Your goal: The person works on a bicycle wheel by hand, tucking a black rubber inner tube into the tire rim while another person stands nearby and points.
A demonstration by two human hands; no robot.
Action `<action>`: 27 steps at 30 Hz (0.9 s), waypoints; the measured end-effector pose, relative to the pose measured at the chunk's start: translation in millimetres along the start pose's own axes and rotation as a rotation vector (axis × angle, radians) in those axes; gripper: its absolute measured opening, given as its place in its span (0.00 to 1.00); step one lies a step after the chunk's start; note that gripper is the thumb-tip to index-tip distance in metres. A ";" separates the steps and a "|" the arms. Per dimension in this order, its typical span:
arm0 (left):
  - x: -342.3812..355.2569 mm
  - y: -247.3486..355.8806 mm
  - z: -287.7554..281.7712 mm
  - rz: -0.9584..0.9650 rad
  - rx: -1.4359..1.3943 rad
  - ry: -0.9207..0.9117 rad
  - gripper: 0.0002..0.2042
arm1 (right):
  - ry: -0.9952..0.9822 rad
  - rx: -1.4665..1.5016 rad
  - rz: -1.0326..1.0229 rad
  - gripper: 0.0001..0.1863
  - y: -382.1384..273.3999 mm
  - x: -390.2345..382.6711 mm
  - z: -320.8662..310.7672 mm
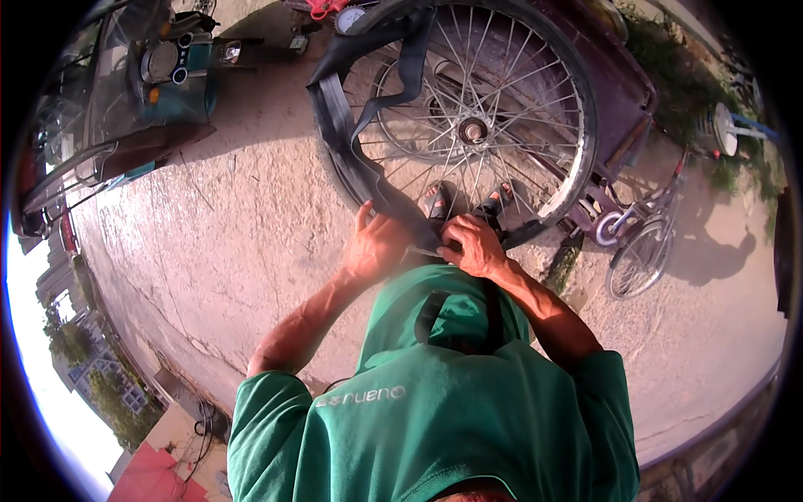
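Observation:
A large spoked wheel with a black tyre stands in front of me, its near edge at my waist. A flat black inner tube drapes over its left side and runs down along the tyre towards my hands. My left hand, slightly blurred, closes on the tube at the near left edge, one finger raised. My right hand is curled over the near edge of the tyre, fingertips bent inward. Between the hands lies a thin pale strip whose kind I cannot make out. The undersides of both grips are hidden.
A motor vehicle with a clear windscreen and headlamp is at the far left. Behind the wheel lies a dark maroon metal body. A small bicycle stands to the right, near a white round stool. My sandalled feet show through the spokes.

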State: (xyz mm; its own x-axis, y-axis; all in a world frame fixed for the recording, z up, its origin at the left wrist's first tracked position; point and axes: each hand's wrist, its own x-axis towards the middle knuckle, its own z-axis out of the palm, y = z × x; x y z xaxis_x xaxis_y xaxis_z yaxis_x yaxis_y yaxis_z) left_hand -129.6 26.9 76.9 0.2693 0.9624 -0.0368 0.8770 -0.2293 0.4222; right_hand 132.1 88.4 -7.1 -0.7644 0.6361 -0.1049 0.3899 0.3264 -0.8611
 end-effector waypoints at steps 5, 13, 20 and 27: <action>-3.2 -4.4 8.0 0.028 -0.009 0.029 0.06 | 0.145 -0.030 -0.082 0.15 -6.1 8.5 0.7; -15.0 -14.0 13.1 0.006 -0.003 0.019 0.11 | 0.325 0.066 -0.098 0.13 -36.3 -4.2 35.5; -14.5 -15.3 11.7 0.001 -0.009 -0.047 0.12 | 0.371 0.046 -0.016 0.19 -32.7 -16.3 23.5; -6.0 -5.8 2.4 0.037 -0.013 -0.042 0.11 | 0.156 -0.004 0.027 0.24 -10.4 -23.4 20.2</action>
State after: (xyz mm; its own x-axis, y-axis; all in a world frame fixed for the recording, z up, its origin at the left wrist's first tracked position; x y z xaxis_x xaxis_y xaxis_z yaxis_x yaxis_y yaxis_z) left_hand -135.4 22.0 72.5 0.3181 0.9462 -0.0588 0.8612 -0.2624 0.4353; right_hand 135.6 56.0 -5.8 -0.6647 0.7455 -0.0492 0.4114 0.3102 -0.8570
